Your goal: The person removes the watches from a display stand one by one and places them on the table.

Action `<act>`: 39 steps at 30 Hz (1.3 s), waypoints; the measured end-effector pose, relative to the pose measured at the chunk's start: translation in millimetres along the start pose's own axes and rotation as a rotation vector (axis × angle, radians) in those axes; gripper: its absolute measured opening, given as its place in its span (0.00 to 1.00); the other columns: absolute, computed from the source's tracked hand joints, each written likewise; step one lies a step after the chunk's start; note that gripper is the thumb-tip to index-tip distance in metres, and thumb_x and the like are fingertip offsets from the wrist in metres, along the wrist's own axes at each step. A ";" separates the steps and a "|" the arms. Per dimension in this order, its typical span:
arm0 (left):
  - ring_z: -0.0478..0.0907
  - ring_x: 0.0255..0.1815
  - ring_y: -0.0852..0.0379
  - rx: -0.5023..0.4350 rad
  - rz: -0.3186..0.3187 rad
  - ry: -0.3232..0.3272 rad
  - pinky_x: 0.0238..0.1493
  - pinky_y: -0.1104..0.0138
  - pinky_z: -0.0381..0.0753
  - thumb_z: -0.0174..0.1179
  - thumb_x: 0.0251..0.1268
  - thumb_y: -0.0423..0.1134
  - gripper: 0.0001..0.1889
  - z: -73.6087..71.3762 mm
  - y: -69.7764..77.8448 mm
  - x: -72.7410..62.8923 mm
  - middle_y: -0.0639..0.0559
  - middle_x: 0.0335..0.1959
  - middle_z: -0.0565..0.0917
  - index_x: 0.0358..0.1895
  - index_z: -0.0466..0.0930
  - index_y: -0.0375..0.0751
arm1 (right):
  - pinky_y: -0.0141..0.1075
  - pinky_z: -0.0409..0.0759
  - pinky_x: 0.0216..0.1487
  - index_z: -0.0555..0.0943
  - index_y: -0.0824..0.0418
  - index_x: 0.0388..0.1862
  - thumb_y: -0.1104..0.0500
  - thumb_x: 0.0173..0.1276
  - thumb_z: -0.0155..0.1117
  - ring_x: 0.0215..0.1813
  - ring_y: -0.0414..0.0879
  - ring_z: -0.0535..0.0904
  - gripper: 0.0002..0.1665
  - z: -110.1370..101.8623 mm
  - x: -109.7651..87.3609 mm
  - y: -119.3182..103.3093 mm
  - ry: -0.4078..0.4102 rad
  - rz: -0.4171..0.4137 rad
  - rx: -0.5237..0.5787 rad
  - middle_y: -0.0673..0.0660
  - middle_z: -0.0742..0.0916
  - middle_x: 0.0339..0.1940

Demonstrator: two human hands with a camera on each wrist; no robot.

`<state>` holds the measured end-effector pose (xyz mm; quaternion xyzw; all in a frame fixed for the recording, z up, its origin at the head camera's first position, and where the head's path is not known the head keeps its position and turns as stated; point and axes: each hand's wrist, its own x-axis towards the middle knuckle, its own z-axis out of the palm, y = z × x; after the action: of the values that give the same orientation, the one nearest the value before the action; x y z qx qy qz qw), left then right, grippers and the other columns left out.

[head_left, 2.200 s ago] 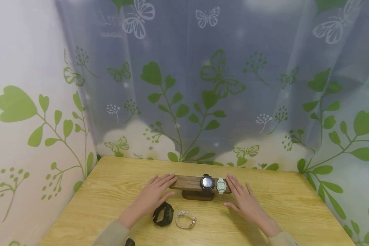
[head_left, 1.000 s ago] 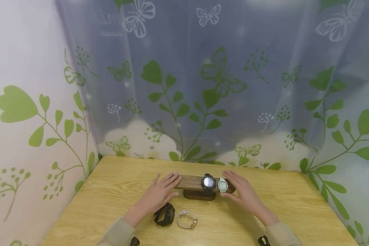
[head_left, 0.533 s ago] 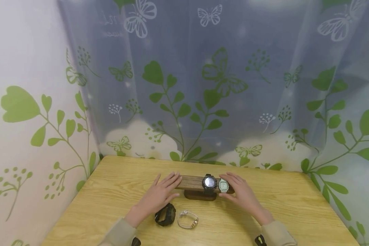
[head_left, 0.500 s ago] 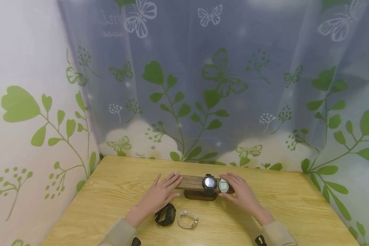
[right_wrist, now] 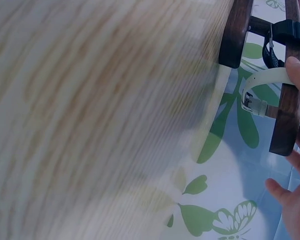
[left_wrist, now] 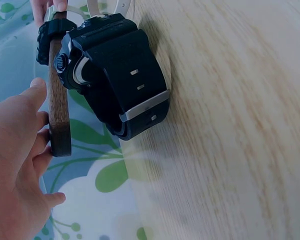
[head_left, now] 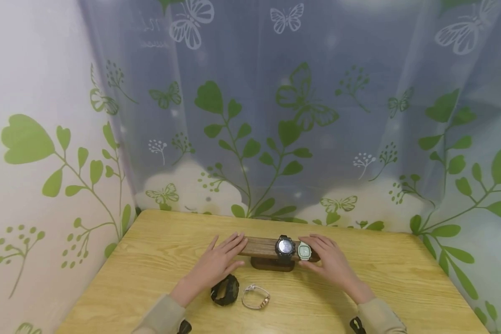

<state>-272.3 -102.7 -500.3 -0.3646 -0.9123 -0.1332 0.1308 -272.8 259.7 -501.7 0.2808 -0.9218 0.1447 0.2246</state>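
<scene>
A dark wooden watch stand [head_left: 260,247] with a raised bar sits towards the back of the table. My left hand [head_left: 212,264] rests its nearly straight fingers over the bar's left end, thumb apart from it in front. Round the bar's right part are a black wristwatch [head_left: 285,247] and a pale green wristwatch [head_left: 304,251]. My right hand [head_left: 331,260] pinches the pale green one at its right side; in the right wrist view the thumb [right_wrist: 299,75] overlaps its strap [right_wrist: 265,76] and the bar, with the other fingers partly hidden behind.
In front of the stand, a second black wristwatch [head_left: 230,290] lies on its side on the wooden table [head_left: 183,232]. Next to it is a thin silver bracelet [head_left: 255,306] with gold-coloured beads. A leaf-and-butterfly curtain [head_left: 250,139] hangs behind the table's back edge.
My right hand has shifted inward from lying flat at the bar's right end, bringing thumb and fingers around the pale green wristwatch. The left hand has stayed on the bar.
</scene>
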 end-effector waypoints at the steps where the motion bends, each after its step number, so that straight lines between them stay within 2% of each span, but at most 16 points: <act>1: 0.58 0.80 0.45 0.000 -0.001 -0.001 0.74 0.34 0.52 0.56 0.77 0.51 0.33 0.2 0.0 0.1 0.44 0.79 0.63 0.79 0.61 0.43 | 0.65 0.71 0.66 0.77 0.59 0.68 0.45 0.58 0.78 0.67 0.63 0.75 0.42 -0.4 -0.2 0.1 0.001 -0.002 -0.003 0.59 0.83 0.64; 8: 0.58 0.80 0.45 -0.002 0.002 -0.003 0.74 0.33 0.54 0.56 0.77 0.51 0.34 0.1 -0.5 -0.4 0.44 0.79 0.62 0.79 0.60 0.43 | 0.66 0.72 0.64 0.78 0.60 0.68 0.47 0.56 0.79 0.65 0.64 0.76 0.42 -5.3 -4.2 3.2 0.020 0.000 -0.011 0.60 0.84 0.63; 14: 0.60 0.79 0.44 0.000 0.021 0.029 0.72 0.32 0.57 0.57 0.76 0.51 0.34 1.5 -1.6 -1.3 0.43 0.78 0.64 0.78 0.62 0.41 | 0.66 0.72 0.64 0.78 0.59 0.68 0.47 0.55 0.80 0.65 0.63 0.77 0.42 -7.2 -10.7 12.2 0.028 0.000 -0.027 0.59 0.84 0.62; 27: 0.60 0.79 0.44 0.026 0.015 0.023 0.73 0.33 0.56 0.56 0.77 0.51 0.34 -1.3 2.3 -1.3 0.43 0.78 0.63 0.78 0.62 0.41 | 0.68 0.74 0.59 0.79 0.61 0.65 0.50 0.51 0.82 0.62 0.64 0.78 0.42 -21.6 -32.9 31.7 0.093 0.008 -0.058 0.62 0.86 0.59; 39: 0.60 0.79 0.46 0.050 0.019 0.036 0.73 0.33 0.56 0.58 0.75 0.50 0.34 -0.3 2.8 -1.1 0.44 0.78 0.64 0.78 0.62 0.42 | 0.68 0.75 0.58 0.81 0.60 0.62 0.54 0.46 0.84 0.61 0.64 0.78 0.42 -31.4 -52.2 32.7 0.127 -0.012 -0.069 0.61 0.87 0.56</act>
<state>-269.5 -101.4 -500.0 -0.3676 -0.9092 -0.1155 0.1574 -242.7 321.8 -505.2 0.2687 -0.9084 0.1289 0.2933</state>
